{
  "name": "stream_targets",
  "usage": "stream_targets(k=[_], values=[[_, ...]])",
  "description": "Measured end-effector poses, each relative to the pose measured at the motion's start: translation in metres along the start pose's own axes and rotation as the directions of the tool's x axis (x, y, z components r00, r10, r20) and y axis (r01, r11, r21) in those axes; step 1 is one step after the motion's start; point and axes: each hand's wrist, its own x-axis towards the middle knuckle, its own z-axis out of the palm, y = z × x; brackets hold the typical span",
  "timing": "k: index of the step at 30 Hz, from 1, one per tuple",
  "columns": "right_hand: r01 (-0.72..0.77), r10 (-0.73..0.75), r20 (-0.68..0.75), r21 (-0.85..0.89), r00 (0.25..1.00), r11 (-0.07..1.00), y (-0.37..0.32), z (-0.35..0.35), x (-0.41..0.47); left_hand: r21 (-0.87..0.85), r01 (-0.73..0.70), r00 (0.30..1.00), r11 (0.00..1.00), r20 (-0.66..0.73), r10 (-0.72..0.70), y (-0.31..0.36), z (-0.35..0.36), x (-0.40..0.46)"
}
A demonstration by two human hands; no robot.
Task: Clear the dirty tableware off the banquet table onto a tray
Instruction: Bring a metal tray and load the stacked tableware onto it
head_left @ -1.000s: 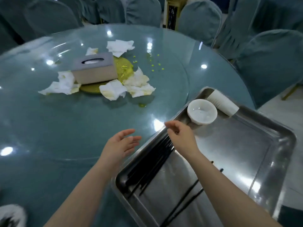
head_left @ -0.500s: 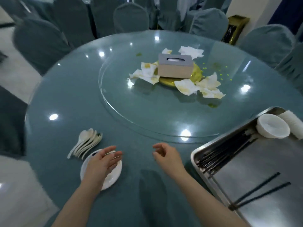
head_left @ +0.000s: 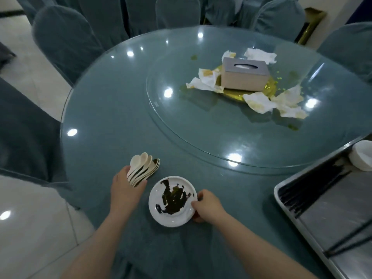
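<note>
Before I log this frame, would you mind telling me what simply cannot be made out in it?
All in the head view:
- Tray: cut off by the right and bottom edges; its full contents are unseen.
- White bowl: cropped by the right edge.
- Spoons: handles hidden under the left hand; exact count unclear.
- Saucer: right hand covers its near rim; the dark residue cannot be identified.
- Chopsticks: blurred together, uncountable.

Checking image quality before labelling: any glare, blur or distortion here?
Head view: ceiling lights glare as white spots on the glass turntable; wide-angle bending curves the tray edge; the plate and spoons are sharp, frame edges softer.
</note>
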Motion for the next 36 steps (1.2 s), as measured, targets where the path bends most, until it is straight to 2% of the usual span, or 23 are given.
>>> stream_targets(k=[4, 7, 10, 13, 16, 19, 22, 24, 30, 33, 36], values=[[-0.114, 0.122, -0.043, 0.157, 0.992, 0.981, 0.009, -0.035, 0.005, 0.367, -0.055, 0.988, 0.929, 0.155, -0.002, 0.001, 0.013, 0.036], [-0.158, 0.179, -0.078, 0.222, 0.981, 0.962, 0.021, -0.054, 0.008, 0.446, -0.057, 0.968, 0.893, 0.244, -0.06, -0.001, 0.021, 0.044], [-0.165, 0.196, -0.086, 0.279, 0.977, 0.946, 0.032, -0.064, 0.008, 0.492, -0.16, 0.964, 0.856, 0.265, 0.028, -0.001, 0.028, 0.035], [-0.159, 0.192, -0.081, 0.305, 0.978, 0.939, 0.04, -0.068, 0.008, 0.425, -0.253, 0.961, 0.869, 0.216, 0.174, -0.002, 0.032, 0.023], [-0.15, 0.186, -0.082, 0.328, 0.979, 0.933, 0.042, -0.07, 0.006, 0.337, -0.304, 0.948, 0.891, 0.201, 0.247, 0.0, 0.033, 0.018], [-0.143, 0.182, -0.078, 0.354, 0.98, 0.924, 0.041, -0.07, 0.004, 0.305, -0.29, 0.952, 0.907, 0.189, 0.241, 0.003, 0.032, 0.019], [-0.123, 0.172, -0.096, 0.384, 0.981, 0.915, 0.038, -0.073, 0.0, 0.278, -0.212, 0.972, 0.937, 0.158, 0.173, 0.01, 0.032, 0.018], [-0.078, 0.139, -0.123, 0.406, 0.983, 0.911, 0.035, -0.08, -0.004, 0.237, -0.223, 0.969, 0.946, 0.16, 0.188, 0.022, 0.033, 0.013], [0.145, 0.001, -0.289, 0.483, 0.957, 0.864, 0.04, -0.134, -0.033, 0.058, -0.364, 0.927, 0.93, 0.124, 0.355, 0.082, 0.05, -0.019], [0.21, 0.049, -0.43, 0.533, 0.901, 0.82, 0.064, -0.169, -0.054, -0.013, -0.437, 0.885, 0.9, 0.175, 0.432, 0.114, 0.065, -0.037], [0.24, 0.149, -0.514, 0.613, 0.845, 0.753, 0.099, -0.203, -0.077, -0.068, -0.497, 0.836, 0.865, 0.229, 0.498, 0.141, 0.087, -0.056]])
